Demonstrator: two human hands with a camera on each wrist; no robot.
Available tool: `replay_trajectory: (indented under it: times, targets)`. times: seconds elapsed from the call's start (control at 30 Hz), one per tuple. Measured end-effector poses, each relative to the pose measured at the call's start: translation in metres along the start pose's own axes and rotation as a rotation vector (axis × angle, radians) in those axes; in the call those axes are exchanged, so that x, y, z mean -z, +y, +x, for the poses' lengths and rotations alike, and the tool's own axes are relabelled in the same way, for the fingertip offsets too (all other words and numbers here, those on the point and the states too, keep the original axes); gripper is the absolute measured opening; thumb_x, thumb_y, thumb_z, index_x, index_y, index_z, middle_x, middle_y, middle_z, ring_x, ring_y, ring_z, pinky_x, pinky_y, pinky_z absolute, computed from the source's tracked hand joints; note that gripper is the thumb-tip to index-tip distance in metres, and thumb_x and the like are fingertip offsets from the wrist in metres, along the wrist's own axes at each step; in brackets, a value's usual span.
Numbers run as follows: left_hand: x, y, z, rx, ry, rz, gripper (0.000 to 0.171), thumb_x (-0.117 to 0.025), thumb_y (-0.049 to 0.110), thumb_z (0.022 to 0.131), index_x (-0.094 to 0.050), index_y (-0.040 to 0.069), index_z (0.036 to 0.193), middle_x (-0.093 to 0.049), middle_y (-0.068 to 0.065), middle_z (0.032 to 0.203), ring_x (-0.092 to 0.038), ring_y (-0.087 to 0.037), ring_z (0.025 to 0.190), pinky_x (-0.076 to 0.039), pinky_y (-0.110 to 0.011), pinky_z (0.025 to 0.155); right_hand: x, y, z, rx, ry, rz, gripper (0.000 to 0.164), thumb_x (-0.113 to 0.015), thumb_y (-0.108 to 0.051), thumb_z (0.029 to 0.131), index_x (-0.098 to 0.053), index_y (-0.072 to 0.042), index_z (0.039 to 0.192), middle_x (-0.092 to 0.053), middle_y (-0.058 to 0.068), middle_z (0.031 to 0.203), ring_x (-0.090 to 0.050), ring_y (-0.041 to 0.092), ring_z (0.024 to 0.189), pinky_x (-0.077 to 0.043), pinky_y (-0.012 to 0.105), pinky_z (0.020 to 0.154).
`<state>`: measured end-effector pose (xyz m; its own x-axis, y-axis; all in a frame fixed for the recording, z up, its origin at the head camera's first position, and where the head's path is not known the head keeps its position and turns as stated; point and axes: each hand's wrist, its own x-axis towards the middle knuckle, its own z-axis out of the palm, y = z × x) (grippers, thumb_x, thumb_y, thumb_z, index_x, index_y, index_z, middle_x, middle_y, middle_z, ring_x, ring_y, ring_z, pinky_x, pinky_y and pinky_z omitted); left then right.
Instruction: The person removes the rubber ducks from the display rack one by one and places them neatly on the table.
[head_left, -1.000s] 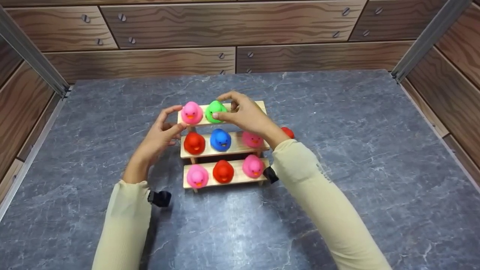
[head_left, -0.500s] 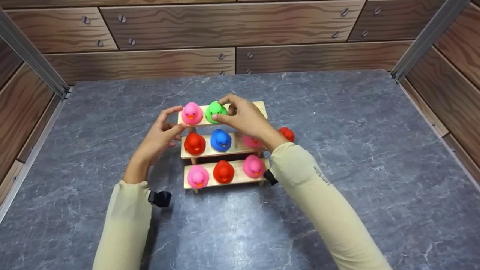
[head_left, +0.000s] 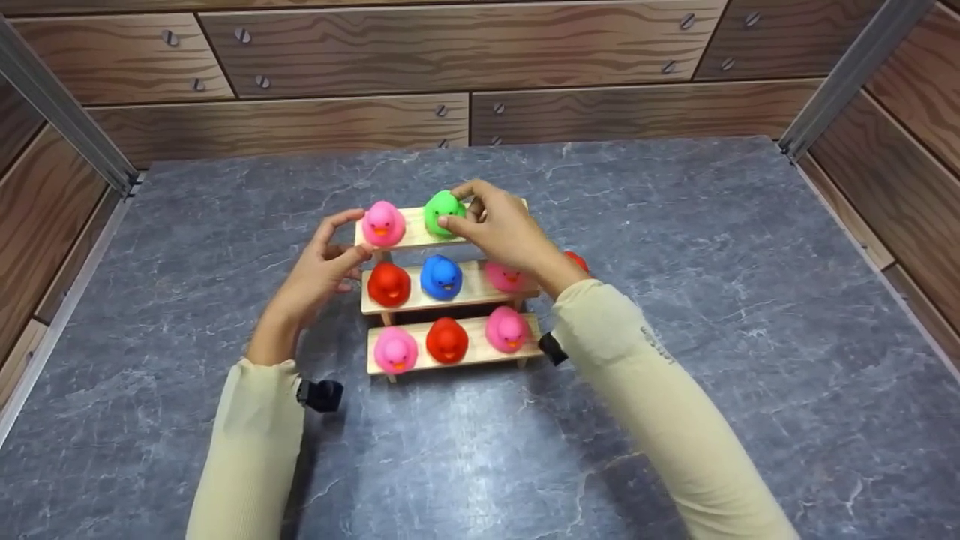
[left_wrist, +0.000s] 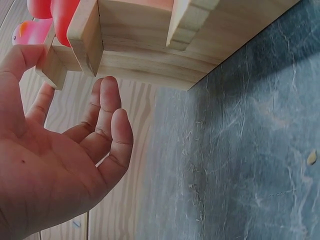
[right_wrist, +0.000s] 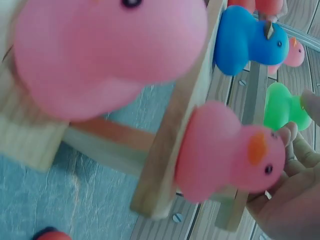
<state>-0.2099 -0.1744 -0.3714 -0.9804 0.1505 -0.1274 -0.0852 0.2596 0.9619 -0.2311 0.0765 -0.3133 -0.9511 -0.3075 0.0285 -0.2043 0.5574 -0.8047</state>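
A three-step wooden display stand bears several rubber ducks. At the left end of its top step, my left hand holds the board's edge between thumb and index finger, beside a pink duck; the other fingers hang free in the left wrist view. My right hand pinches a green rubber duck over the middle of the top step; whether it touches the wood cannot be told. A red duck, a blue duck and a partly covered pink duck occupy the middle step.
The bottom step carries a pink duck, a red duck and another pink duck. Another red duck, mostly behind the right forearm, is right of the stand. Wood-patterned walls border the grey marbled tabletop.
The right hand has shifted the green duck slightly to the right and up in the head view, widening its gap from the pink duck. The left hand stays put.
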Motion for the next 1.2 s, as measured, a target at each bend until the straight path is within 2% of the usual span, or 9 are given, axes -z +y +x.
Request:
replay_trajectory:
  times: [0.13,0.4,0.57,0.7,0.8,1.03,1.2]
  targets:
    - [-0.001,0.000,0.002,0.002,-0.001,0.027,0.056,-0.058,0.030,0.096,-0.034,0.024,0.146,-0.056,-0.010,0.106,-0.055,-0.014,0.079,-0.046,-0.024,0.067,0.009,0.007,0.000,0.000,0.031,-0.003,0.038,-0.067,-0.027,0.091,-0.058,-0.007,0.123,-0.054,0.001,0.084,-0.051,0.012,0.073,-0.043,0.022,0.066]
    - [-0.001,0.000,0.003,-0.002,-0.006,0.034,0.055,-0.058,0.030,0.096,-0.034,0.024,0.146,-0.055,-0.008,0.102,-0.055,-0.014,0.078,-0.046,-0.023,0.066,0.024,0.018,-0.001,-0.006,0.054,0.019,0.038,-0.065,-0.027,0.092,-0.057,-0.005,0.123,-0.052,0.001,0.079,-0.054,0.008,0.061,-0.046,0.019,0.055]
    - [-0.001,0.000,0.003,-0.002,-0.004,0.039,0.055,-0.058,0.030,0.097,-0.034,0.024,0.146,-0.056,-0.015,0.110,-0.056,-0.014,0.078,-0.047,-0.025,0.069,0.031,0.020,-0.003,-0.040,0.052,0.029,0.039,-0.065,-0.029,0.092,-0.056,-0.007,0.124,-0.052,0.002,0.083,-0.055,0.011,0.063,-0.053,0.024,0.058]
    - [0.000,0.001,0.003,0.006,-0.003,0.046,0.056,-0.058,0.032,0.097,-0.034,0.025,0.146,-0.055,-0.018,0.114,-0.056,-0.016,0.081,-0.046,-0.026,0.071,0.037,0.019,-0.006,-0.059,0.065,0.021,0.039,-0.066,-0.029,0.092,-0.056,-0.008,0.124,-0.054,0.003,0.084,-0.056,0.013,0.068,-0.051,0.023,0.061]
    - [0.001,0.001,0.003,0.012,-0.005,0.044,0.056,-0.058,0.033,0.096,-0.034,0.025,0.146,-0.055,-0.017,0.113,-0.057,-0.017,0.082,-0.045,-0.026,0.071,0.042,0.021,-0.007,-0.052,0.068,0.004,0.040,-0.065,-0.029,0.092,-0.056,-0.007,0.125,-0.055,0.003,0.085,-0.056,0.013,0.070,-0.048,0.021,0.060]
    - [0.003,0.002,0.001,0.005,-0.005,0.044,0.056,-0.058,0.030,0.096,-0.034,0.024,0.146,-0.055,-0.004,0.097,-0.057,-0.016,0.079,-0.045,-0.025,0.069,0.057,0.027,-0.011,-0.018,0.096,-0.065,0.039,-0.065,-0.029,0.092,-0.058,-0.006,0.123,-0.054,0.003,0.086,-0.050,0.013,0.075,-0.042,0.023,0.064]
    - [0.004,0.002,-0.001,0.013,-0.006,0.078,0.056,-0.058,0.033,0.096,-0.033,0.026,0.146,-0.055,-0.003,0.099,-0.058,-0.014,0.080,-0.045,-0.028,0.072,0.067,0.034,-0.014,-0.011,0.111,-0.118,0.040,-0.064,-0.030,0.093,-0.058,-0.005,0.123,-0.055,0.005,0.091,-0.048,0.014,0.079,-0.041,0.024,0.067]
